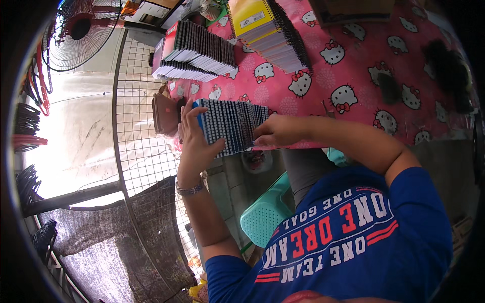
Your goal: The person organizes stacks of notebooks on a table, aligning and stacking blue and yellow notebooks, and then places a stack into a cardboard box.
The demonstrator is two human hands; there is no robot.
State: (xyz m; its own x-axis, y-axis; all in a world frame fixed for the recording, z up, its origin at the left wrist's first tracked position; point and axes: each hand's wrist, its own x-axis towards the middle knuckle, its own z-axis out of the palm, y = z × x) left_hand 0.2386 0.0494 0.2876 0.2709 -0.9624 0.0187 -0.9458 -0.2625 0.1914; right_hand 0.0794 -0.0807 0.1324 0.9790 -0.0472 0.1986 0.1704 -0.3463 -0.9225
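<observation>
Squaring a fanned row of spiral-bound notebooks between my two hands is the step I judge to be in hand. My left hand presses flat against the near end of the row, fingers spread open along the blue cover, wrapping nothing. My right hand lies on top toward the other end, fingers curled loosely down onto the black wire spines. The row sits at the near edge of the tabletop, on its pink cartoon-cat cloth. As I see it, the next move calls for even pressure from both sides, so the spines line up without the row buckling off the edge. Farther across lie a dark-covered stack of notebooks and a yellow-topped stack. Beyond the wire mesh panel at left stands an electric fan.
</observation>
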